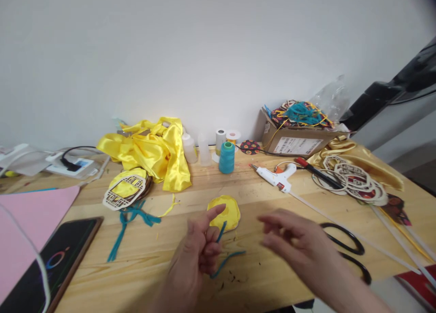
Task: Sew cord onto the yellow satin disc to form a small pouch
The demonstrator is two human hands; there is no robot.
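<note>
My left hand (200, 245) is closed around a short teal cord (222, 231), its index finger stretched out over a yellow fabric-covered piece (233, 213) on the table. One end of the cord stands up out of the fist; a teal length (228, 260) also trails out below it. To the right, my right hand (296, 245) hovers slightly blurred, with a small gap between thumb and index finger and nothing visible in it. Black scissor handles (356, 249) lie beside that hand, partly hidden by it.
Behind stand a teal thread spool (226, 158), plastic bottles (190, 148) and a cardboard box (293, 142). A white glue gun (279, 176) lies right of the middle. Yellow satin (146, 149), lattice cutouts (124, 192), teal strands (136, 215) and a phone (57, 263) are left.
</note>
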